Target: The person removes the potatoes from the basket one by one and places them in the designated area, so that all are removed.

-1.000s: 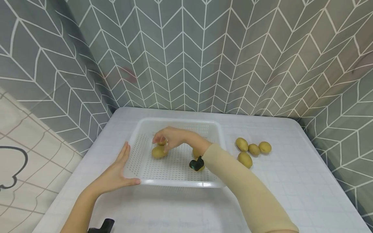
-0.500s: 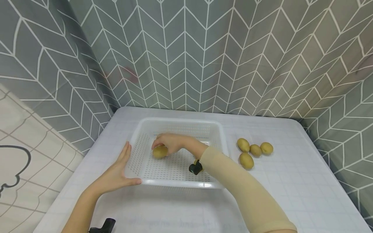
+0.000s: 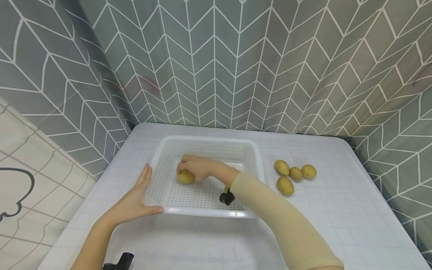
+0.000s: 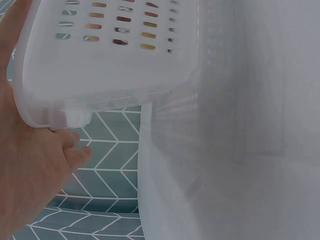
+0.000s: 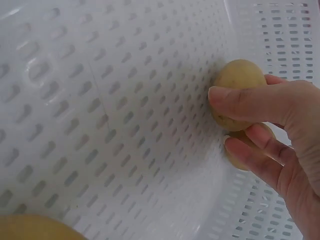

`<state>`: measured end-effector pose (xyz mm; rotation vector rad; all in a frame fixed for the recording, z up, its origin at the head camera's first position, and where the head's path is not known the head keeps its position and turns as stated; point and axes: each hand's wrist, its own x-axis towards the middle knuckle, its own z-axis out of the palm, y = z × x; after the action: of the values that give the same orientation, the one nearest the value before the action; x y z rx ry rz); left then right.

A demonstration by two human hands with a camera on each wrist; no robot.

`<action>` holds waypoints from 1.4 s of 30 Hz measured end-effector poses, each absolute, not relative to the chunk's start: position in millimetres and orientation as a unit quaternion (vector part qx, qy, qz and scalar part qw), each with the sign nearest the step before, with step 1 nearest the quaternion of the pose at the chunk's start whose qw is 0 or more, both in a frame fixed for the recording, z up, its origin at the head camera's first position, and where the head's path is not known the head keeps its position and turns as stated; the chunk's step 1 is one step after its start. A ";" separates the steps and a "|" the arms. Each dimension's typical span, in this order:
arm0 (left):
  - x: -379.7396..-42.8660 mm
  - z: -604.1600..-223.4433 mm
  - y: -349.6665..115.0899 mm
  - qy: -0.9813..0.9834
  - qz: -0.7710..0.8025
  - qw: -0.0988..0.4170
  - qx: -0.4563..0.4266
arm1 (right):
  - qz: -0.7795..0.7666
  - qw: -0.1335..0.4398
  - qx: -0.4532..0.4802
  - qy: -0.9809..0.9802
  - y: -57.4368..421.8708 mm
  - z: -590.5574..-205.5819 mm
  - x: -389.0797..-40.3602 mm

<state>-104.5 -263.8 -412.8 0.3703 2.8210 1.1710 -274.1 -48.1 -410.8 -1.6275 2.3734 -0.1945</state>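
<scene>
Inside a white perforated basket (image 3: 206, 214), my right hand (image 3: 197, 167) pinches a potato (image 5: 240, 82) between thumb and index finger, low over the basket floor. A second potato (image 5: 252, 147) lies against the other fingers of that hand. In the head view one potato (image 3: 185, 176) shows in front of the fingers and part of another behind them. My left hand (image 3: 135, 197) rests at the basket's near left corner, fingers straight along the side and thumb at the front rim. The left wrist view shows this hand (image 4: 30, 160) beside the basket's outer wall (image 4: 110, 70).
Several loose potatoes (image 3: 285, 186) lie on the white table (image 3: 330, 210) right of the basket. Another potato (image 3: 227, 189) in the basket is partly hidden by the black wrist camera (image 3: 227, 197) and right sleeve (image 3: 276, 213). A patterned grey curtain (image 3: 222, 67) hangs behind the table.
My right hand has come down onto the potatoes at the basket's left, its fingers closing in, then shifted slightly. My left hand stays at the corner.
</scene>
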 end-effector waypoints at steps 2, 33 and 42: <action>-104.5 -413.5 -263.8 0.916 0.381 0.032 0.119 | -0.063 0.125 -0.558 0.818 -48.5 -411.3 -272.8; -104.5 -414.0 -264.7 0.915 0.382 0.027 0.123 | -0.084 0.173 -0.540 0.819 -41.5 -405.2 -269.4; -104.5 -415.8 -264.6 0.913 0.388 0.027 0.123 | -0.158 0.118 -0.549 0.813 -23.9 -382.7 -275.2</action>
<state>-104.5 -264.6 -415.8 0.3786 2.8200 1.1991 -275.2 -23.9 -382.7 -1.6050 2.3770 -0.4622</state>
